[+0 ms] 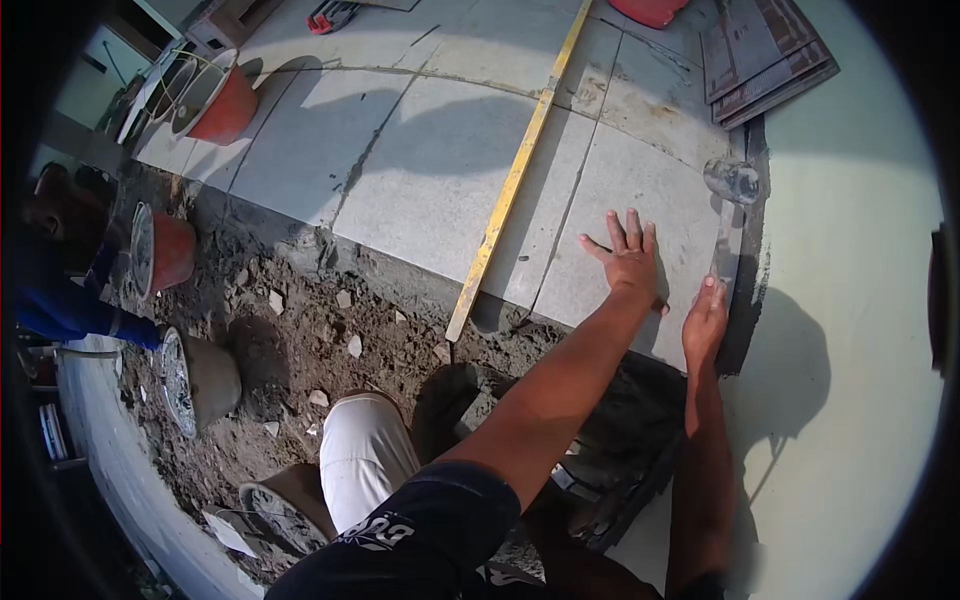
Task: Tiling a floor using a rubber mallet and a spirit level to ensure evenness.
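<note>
My left hand (pixel 632 264) lies flat, fingers spread, on a light grey floor tile (pixel 625 185) near the wall. To its right, my right hand (pixel 705 318) is wrapped round the handle of a mallet (pixel 733 182). The mallet's thick, worn head rests on or hovers just above the tile's right edge; I cannot tell which. A long yellow straightedge (pixel 512 190) lies across the tiles left of my hands, its near end jutting past the tile edge over the soil.
Rubble-strewn soil (pixel 290 310) borders the tiles' near edge. On the left stand an orange bucket (pixel 228 108), another orange bucket (pixel 172 250) and a grey bucket (pixel 208 380), with a blue-sleeved person (pixel 70 300) reaching toward it. Stacked boxes (pixel 765 60) sit by the pale wall (pixel 850 260).
</note>
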Demonstrator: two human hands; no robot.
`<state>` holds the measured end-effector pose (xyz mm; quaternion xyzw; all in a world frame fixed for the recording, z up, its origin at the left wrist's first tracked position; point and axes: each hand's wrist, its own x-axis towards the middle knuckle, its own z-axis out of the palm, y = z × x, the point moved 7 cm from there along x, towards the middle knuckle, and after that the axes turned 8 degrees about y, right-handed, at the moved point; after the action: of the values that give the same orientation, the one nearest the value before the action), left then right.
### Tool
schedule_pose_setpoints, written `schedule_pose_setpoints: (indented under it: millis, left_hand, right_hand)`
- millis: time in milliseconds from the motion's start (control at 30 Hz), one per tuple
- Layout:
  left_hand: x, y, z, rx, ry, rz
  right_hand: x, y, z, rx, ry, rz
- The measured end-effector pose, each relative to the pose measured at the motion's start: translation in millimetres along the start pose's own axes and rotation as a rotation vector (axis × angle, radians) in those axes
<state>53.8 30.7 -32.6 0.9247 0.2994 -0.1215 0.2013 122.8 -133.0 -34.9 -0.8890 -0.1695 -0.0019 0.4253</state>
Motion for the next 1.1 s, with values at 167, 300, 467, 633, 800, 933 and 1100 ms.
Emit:
schedule_pose_setpoints:
  millis: [167,300,467,633,800,933,1100]
  left_hand:
    - [-11.3,-4.3,-1.9,0.063,-0.005,-0.021]
    - [-3.7,-3.0,-8.1,0.096,0.026,-0.021]
    - [-6.1,-2.8,0.2,0.066,-0.037,-0.030]
    - [-5.9,7.9,-3.2,0.088,-0.026,-0.003]
    - [6.6,7.6,-3.1,0.191,-0.033,-0.038]
    - [1.8,20.1,-3.4,0.181,-0.084,0.002]
    - [3.4,14.9,-7.0,0.208,-0.043,-0.004]
  right_hand:
    - [-6.4,-9.5,3.4,-0.383,-0.141,0.088]
    - [-0.7,-31.8,-8.2,-0.178,0.211,-0.091]
    - [10.0,-27.5,0.9,-0.330,-0.028,0.033]
    - [14.2,-5.5,7.8,-0.413,-0.128,0.037]
    - [3.2,-32.5,-7.6,-0.173,0.141,0.006]
    - [7.2,-2.5,-0.2,-0.372,-0.031,0.040]
    - [5.9,-28.0,-0.4,-0.230,0.093,-0.007]
